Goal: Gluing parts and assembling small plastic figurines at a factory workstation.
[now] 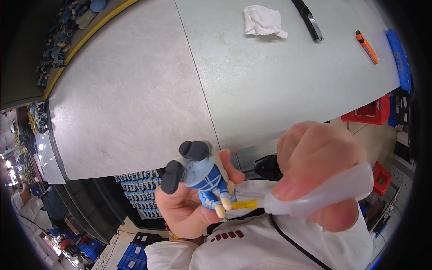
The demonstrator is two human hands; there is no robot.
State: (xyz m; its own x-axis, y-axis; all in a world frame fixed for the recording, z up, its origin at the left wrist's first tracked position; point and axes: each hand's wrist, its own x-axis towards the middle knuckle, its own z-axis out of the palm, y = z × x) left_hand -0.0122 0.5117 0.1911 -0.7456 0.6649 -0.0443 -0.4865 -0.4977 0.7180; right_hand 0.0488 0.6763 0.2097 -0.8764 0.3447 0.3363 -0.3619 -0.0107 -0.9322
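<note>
My left hand (184, 213) is closed around a small toy figure (208, 177) in blue clothes with black shoes. The figure is tipped upside down, its shoes up and away from me and its pale hands toward me. In my right hand (317, 166) is a translucent white squeeze bottle (328, 191), lying sideways with its yellow nozzle (244, 204) pointing left. The nozzle's tip is close to the figure's hands; whether it touches cannot be made out. The figure's head is hidden behind its body and my fingers.
Beyond my hands lies a grey table (135, 99). A crumpled white tissue (264, 21), a black tool with a metal end (312, 24) and an orange cutter (367, 47) lie on it. Rows of similar figures (140, 192) stand below the table's near edge. Red crates (371, 111) are at right.
</note>
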